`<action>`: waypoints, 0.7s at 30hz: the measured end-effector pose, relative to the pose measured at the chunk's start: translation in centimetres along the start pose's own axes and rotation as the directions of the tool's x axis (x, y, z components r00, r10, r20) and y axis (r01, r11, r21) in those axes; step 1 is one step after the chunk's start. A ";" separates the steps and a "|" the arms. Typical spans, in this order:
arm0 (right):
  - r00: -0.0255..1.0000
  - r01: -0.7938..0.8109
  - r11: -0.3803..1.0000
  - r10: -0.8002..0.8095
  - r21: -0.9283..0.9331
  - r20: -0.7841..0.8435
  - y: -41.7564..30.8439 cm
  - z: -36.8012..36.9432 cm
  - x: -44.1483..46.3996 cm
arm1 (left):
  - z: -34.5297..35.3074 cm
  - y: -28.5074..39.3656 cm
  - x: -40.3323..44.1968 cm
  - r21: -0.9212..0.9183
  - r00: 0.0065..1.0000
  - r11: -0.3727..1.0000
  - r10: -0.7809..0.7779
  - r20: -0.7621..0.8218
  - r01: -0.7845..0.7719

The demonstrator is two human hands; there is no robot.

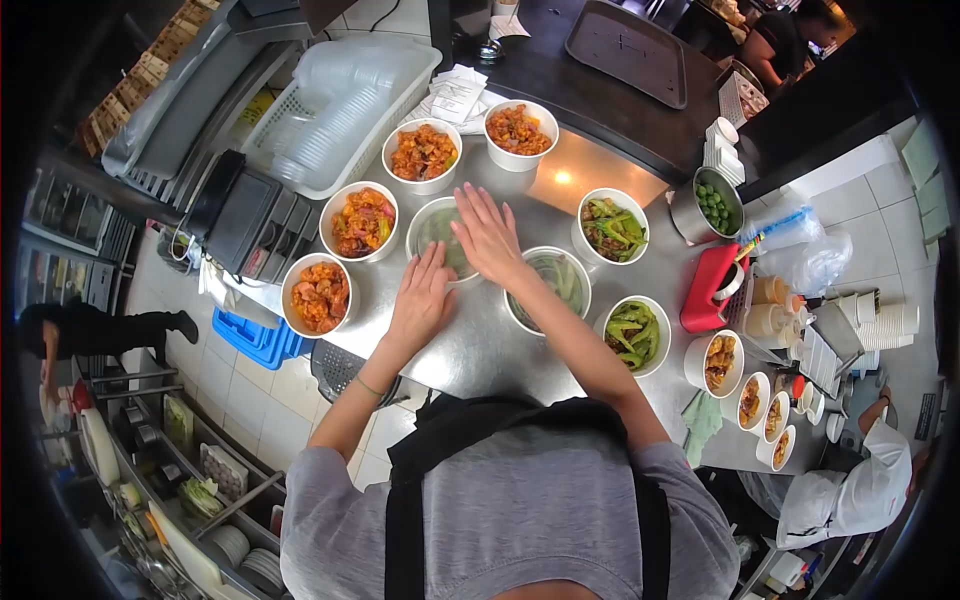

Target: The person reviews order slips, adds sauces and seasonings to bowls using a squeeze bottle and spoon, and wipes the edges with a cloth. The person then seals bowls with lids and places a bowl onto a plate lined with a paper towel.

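Observation:
A white bowl with a clear lid [428, 222] stands mid-counter, greens showing faintly through it. My right hand [487, 238] lies flat across its right side, fingers stretched out. My left hand [425, 300] rests at the near edge of the same lid with its fingers extended. Just right of my right forearm is another lidded bowl of greens [560, 285]. Uncovered bowls of green vegetables [612, 226] stand farther right. Several bowls of orange-red saucy food [361, 222] curve around the left and far sides of the lid under my hands.
At the back left, a white basket [262, 150] holds stacked clear lids [335, 135]. Small bowls of food [752, 400] line the right end beside a red tape dispenser [705, 290]. A metal pot [690, 210] stands behind. A dark tray [630, 50] lies on the upper shelf. Other people work nearby.

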State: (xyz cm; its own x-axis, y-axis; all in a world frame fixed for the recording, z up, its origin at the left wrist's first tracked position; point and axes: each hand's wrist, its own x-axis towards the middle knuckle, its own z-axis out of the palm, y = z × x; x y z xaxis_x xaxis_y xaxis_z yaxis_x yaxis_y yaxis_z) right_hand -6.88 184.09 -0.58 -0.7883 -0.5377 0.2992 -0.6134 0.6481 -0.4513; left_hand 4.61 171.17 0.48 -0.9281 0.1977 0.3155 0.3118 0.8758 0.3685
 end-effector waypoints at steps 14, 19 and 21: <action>0.998 0.057 0.996 -0.056 -0.070 0.023 0.6 2.1 1.0 | 4.4 -0.4 3.0 0.092 0.919 0.937 -0.306 -0.250 0.337; 0.989 -0.070 0.959 0.032 0.275 0.141 2.9 2.9 1.6 | 4.9 -0.1 1.5 -0.324 0.814 0.890 -0.433 -0.387 0.320; 0.992 -0.113 0.890 0.073 0.441 0.107 4.1 1.3 1.7 | 4.6 1.7 0.2 -0.581 0.632 0.654 -0.721 -0.285 0.484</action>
State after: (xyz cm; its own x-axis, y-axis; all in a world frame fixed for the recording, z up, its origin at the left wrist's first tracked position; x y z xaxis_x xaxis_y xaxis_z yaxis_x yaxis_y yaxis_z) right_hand -10.69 185.10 -2.96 -0.8212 -0.5436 0.1735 -0.4354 0.4004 -0.8063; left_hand 3.98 174.72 -2.86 -0.7532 -0.6317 0.1833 -0.1267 0.4127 0.9020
